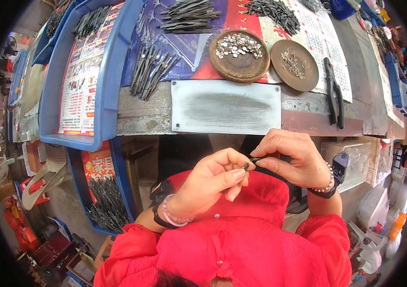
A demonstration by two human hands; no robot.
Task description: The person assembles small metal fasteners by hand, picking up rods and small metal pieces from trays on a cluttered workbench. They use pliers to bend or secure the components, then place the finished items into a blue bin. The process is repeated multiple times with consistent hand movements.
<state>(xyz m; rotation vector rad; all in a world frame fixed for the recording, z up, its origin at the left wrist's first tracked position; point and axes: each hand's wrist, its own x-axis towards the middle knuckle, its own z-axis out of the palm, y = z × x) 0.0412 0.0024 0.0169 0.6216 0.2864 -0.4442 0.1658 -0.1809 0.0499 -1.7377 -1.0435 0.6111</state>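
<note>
My left hand (213, 179) and my right hand (290, 157) meet just in front of the bench edge, above my red clothing. Both are pinched on a small dark metal piece (255, 160), the left at its near end and the right along its far side. Fingers cover most of it, so I cannot tell its full shape. Beyond them a white plate (227, 125) with a grey smudge is fixed along the bench edge. Behind the plate stand a round wooden dish (234, 71) of shiny silver discs and a brown dish (308, 79) of tiny metal pins.
Long-handled pliers (333, 93) lie at the right. Dark slim metal pieces (151, 71) lie at the left, with more piles (189, 15) (276, 15) behind. A blue tray (112, 62) sits far left; a lower blue bin (129, 184) holds many dark strips.
</note>
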